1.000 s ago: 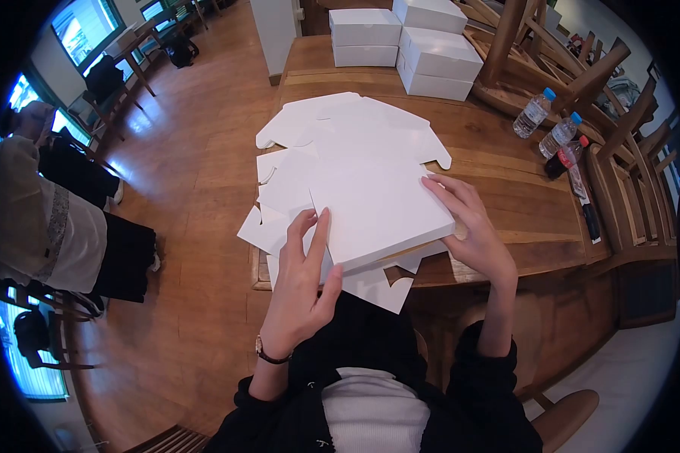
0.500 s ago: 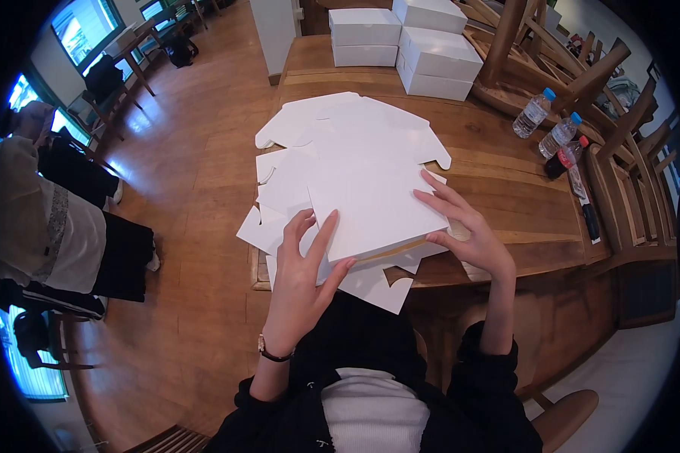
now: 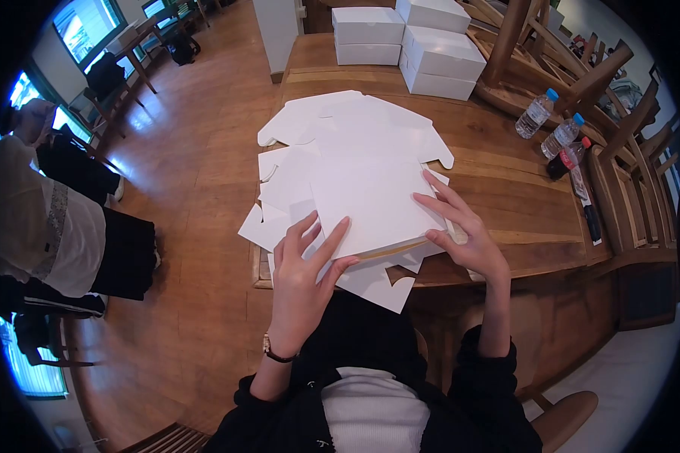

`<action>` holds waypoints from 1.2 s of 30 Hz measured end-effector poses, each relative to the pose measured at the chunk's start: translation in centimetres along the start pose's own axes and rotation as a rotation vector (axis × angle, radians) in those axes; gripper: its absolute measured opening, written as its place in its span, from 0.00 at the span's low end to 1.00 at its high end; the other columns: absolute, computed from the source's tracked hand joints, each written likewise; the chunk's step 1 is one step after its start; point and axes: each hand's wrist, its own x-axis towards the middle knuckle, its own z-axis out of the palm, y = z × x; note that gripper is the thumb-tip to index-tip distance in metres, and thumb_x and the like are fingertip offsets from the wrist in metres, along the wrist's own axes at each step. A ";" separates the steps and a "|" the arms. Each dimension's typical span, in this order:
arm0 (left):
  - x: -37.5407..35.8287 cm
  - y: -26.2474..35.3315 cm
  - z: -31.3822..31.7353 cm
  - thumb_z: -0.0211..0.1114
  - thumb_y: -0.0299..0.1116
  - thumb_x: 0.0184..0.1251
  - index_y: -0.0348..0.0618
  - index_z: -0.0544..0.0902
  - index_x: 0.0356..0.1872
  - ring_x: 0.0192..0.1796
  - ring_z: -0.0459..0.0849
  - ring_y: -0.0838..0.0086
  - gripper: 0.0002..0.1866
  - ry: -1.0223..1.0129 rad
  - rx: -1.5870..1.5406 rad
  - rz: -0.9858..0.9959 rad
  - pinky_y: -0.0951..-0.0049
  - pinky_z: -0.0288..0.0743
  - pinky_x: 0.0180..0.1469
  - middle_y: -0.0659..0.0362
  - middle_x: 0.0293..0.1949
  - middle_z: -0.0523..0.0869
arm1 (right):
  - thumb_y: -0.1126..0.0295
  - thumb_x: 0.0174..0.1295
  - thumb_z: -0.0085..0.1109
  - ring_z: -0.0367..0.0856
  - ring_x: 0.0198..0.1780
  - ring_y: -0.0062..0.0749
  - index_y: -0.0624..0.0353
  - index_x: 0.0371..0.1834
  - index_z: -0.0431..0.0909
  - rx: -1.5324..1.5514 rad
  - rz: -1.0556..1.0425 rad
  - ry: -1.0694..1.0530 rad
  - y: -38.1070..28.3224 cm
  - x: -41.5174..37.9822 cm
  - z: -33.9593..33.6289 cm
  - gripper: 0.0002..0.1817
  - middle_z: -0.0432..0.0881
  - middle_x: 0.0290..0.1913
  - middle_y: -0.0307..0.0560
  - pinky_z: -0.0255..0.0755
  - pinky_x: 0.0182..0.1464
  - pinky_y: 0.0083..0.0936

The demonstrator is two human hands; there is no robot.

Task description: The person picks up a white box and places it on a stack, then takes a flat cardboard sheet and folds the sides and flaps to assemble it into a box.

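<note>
A partly folded white cardboard box (image 3: 381, 200) lies in front of me on the table, its front edge raised towards me. My left hand (image 3: 302, 260) grips its left front corner, index finger on the panel and thumb along the front edge. At the right side, my right hand (image 3: 465, 230) holds the box with its fingertips on the side edge and its thumb by the front corner. Beneath it are flat white cardboard blanks (image 3: 378, 285) with cut tabs and notches, partly hidden by the box and hands.
Folded white boxes (image 3: 442, 64) are stacked at the table's back. Two water bottles (image 3: 535, 115), a cola bottle (image 3: 568, 158) and a black marker (image 3: 591, 223) lie or stand along the right side, near upturned wooden chairs (image 3: 506, 45). Another person (image 3: 75, 226) stands at left.
My left index finger has slid slightly right and towards me along the panel. My right hand stays at the right edge, and the box has barely moved.
</note>
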 end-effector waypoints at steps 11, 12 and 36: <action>-0.5 0.3 0.9 0.78 0.33 0.64 0.51 0.86 0.67 0.54 0.84 0.60 0.28 0.058 -0.059 -0.052 0.61 0.81 0.56 0.50 0.67 0.76 | 0.61 0.66 0.72 0.65 0.81 0.50 0.45 0.75 0.78 -0.067 -0.034 0.029 -0.5 -0.2 0.4 0.32 0.55 0.86 0.52 0.63 0.79 0.43; -0.5 0.2 0.9 0.78 0.32 0.65 0.50 0.84 0.68 0.55 0.83 0.60 0.28 0.051 -0.062 -0.042 0.61 0.80 0.57 0.50 0.68 0.75 | 0.61 0.65 0.73 0.65 0.81 0.50 0.44 0.75 0.77 -0.081 -0.043 0.043 -0.5 -0.3 0.6 0.32 0.55 0.87 0.52 0.64 0.79 0.43; -1.4 -1.2 1.7 0.70 0.22 0.70 0.50 0.87 0.65 0.62 0.84 0.61 0.23 0.106 -0.274 -0.043 0.64 0.78 0.59 0.51 0.69 0.78 | 0.68 0.54 0.79 0.82 0.65 0.37 0.48 0.40 0.87 -0.510 -0.377 0.378 -3.6 -1.3 7.8 0.11 0.85 0.59 0.35 0.60 0.76 0.55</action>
